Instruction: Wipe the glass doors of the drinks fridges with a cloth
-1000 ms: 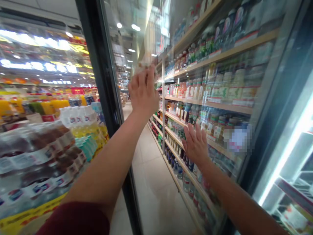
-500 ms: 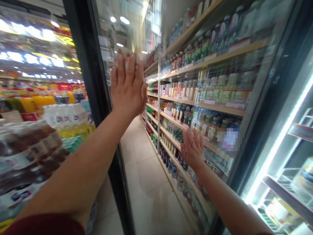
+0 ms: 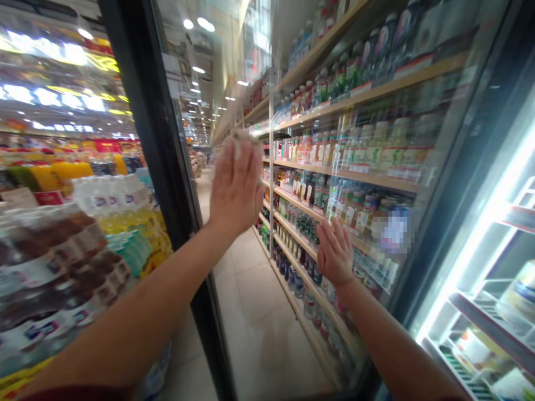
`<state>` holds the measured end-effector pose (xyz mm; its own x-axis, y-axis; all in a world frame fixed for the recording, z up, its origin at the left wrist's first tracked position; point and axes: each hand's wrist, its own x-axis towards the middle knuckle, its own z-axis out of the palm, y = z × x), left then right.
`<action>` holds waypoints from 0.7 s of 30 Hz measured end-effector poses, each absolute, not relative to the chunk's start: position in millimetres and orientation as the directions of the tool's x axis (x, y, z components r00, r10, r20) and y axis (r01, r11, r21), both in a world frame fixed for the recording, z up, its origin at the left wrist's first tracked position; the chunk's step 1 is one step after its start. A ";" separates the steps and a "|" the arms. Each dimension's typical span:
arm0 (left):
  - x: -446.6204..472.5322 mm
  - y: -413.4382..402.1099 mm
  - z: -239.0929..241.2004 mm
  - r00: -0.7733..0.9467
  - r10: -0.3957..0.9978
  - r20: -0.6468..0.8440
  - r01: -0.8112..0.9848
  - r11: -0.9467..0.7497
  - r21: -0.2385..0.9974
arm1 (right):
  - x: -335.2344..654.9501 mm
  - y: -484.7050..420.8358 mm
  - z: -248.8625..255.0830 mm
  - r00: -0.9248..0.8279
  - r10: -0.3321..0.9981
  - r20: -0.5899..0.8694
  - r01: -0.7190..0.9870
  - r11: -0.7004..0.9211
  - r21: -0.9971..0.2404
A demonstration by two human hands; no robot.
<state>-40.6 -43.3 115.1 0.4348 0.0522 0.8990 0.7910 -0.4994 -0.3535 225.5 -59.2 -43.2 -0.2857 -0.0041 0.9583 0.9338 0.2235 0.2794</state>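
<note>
Head view. Left hand, flat with fingers together, pins a pale cloth against the glass door, near the door's dark left frame. Right hand, flat and empty, rests on the door lower right. This looks like mid-wipe; another stroke calls for even pressure and a braced door.

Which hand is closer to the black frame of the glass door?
Left. The left hand lies flat on the glass just right of the black frame; the right hand rests lower and farther right.
</note>
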 end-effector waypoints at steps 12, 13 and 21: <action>-44.2 -42.8 105.0 0.391 0.037 0.920 0.783 -0.539 -0.311 | 224.8 -55.1 -45.6 -0.267 -0.005 0.964 0.939 0.226 0.261; -38.7 -43.4 95.3 0.496 0.033 0.867 0.737 -0.544 -0.401 | 224.9 -54.7 -46.2 -0.266 -0.003 0.964 0.939 0.224 0.260; -44.2 -39.6 115.5 0.405 0.045 0.913 0.791 -0.519 -0.325 | 218.8 -58.4 -42.0 -0.254 0.029 0.967 0.932 0.275 0.237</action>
